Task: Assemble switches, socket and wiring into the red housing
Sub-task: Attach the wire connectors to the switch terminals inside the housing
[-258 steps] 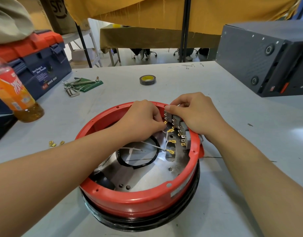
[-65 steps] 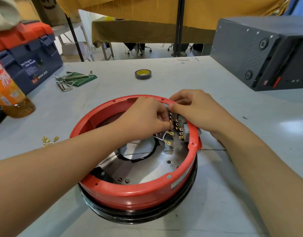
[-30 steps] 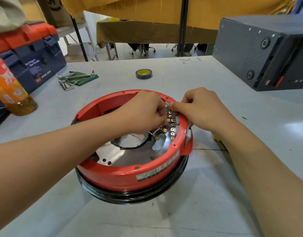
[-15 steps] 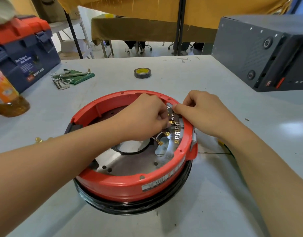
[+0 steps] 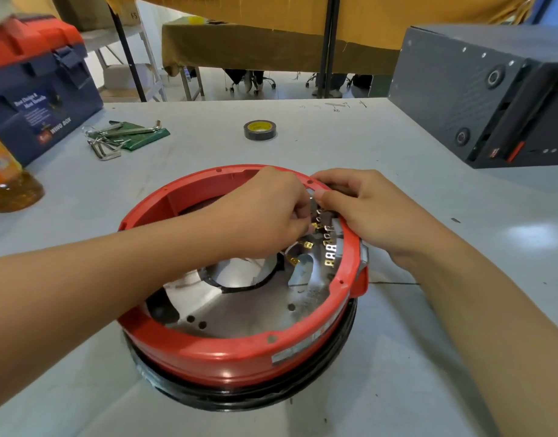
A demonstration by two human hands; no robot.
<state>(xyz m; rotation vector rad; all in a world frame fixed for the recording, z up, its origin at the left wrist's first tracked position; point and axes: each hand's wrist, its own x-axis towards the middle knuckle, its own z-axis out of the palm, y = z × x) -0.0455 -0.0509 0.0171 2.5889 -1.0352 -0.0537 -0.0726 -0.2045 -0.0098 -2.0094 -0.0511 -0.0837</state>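
Note:
The round red housing (image 5: 227, 357) stands on a black ring on the grey table, its metal floor plate (image 5: 246, 313) showing inside. Grey switch and socket bodies (image 5: 329, 244) with rows of metal terminals sit along the inner right wall. My left hand (image 5: 271, 212) reaches inside, fingers curled and pinching a brass wire connector at the terminals. My right hand (image 5: 366, 212) lies over the housing's right rim, thumb and fingers gripping the top of the switch block. White wires with brass connectors (image 5: 307, 246) hang below my left hand.
A roll of tape (image 5: 259, 130) lies beyond the housing. Hex keys on a green sheet (image 5: 123, 137) are at the far left, beside a blue and red toolbox (image 5: 35, 89) and an orange drink bottle (image 5: 6, 181). A dark grey machine box (image 5: 485, 99) fills the far right.
The housing has been turned a little and shifted on the table. Both hands have stayed at the switch block, my left fingers working on the terminals.

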